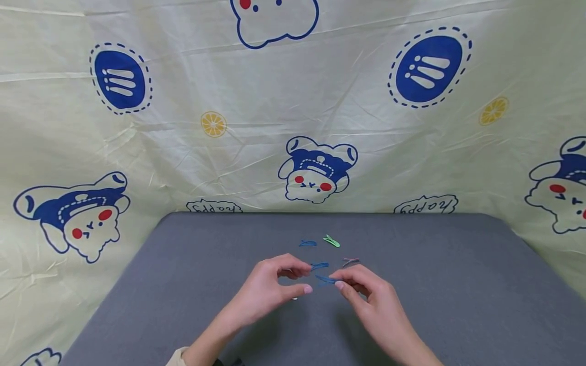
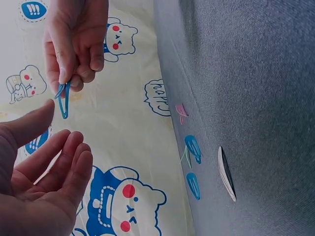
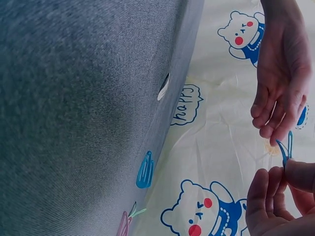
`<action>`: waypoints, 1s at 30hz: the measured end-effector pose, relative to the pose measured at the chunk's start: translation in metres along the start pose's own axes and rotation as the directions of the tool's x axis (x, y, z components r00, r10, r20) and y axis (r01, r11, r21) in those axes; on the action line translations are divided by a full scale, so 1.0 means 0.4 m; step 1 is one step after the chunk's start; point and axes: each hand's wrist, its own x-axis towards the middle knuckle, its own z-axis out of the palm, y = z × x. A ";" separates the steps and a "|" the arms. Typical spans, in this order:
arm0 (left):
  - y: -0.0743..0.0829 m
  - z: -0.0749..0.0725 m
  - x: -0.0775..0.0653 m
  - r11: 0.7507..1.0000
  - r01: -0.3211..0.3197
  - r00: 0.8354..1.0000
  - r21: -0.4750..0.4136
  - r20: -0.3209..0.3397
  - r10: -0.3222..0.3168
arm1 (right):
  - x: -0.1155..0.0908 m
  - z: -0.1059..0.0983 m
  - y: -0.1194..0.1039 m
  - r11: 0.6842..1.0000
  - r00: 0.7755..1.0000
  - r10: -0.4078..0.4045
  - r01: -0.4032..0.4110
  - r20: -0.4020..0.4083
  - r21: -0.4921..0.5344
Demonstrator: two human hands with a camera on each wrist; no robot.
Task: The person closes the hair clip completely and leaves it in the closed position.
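My right hand (image 1: 375,300) pinches a blue snap hair clip (image 1: 326,279) between thumb and fingers, above the grey table. In the left wrist view that hair clip (image 2: 65,105) hangs splayed in two arms. Facing it from the left is my left hand (image 1: 270,287), its thumb and fingers spread apart with nothing between them. In the right wrist view the left fingertips come close to the clip's free end (image 3: 289,140). Just beyond the hands in the head view lies another blue hair clip (image 1: 320,265).
Farther back on the table (image 1: 206,264) lie a blue hair clip (image 1: 308,243) and a green one (image 1: 331,241). A pink hair clip (image 1: 350,261) rests behind the right hand. Partly hidden by the left hand is a white clip (image 2: 225,174). A printed cloth (image 1: 256,91) hangs behind.
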 end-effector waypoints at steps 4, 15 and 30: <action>0.001 0.013 -0.005 1.000 -0.026 1.000 0.009 0.010 0.026 | -0.004 0.002 -0.008 0.999 0.999 0.048 -0.048 0.011 0.006; -0.007 0.043 -0.011 0.989 -0.137 0.989 0.046 -0.047 0.140 | -0.017 0.013 -0.004 0.997 1.000 0.013 -0.014 0.012 0.072; -0.011 0.068 -0.013 0.993 -0.107 0.984 0.059 -0.138 0.114 | -0.023 0.028 0.014 0.992 0.997 0.058 -0.053 -0.042 0.117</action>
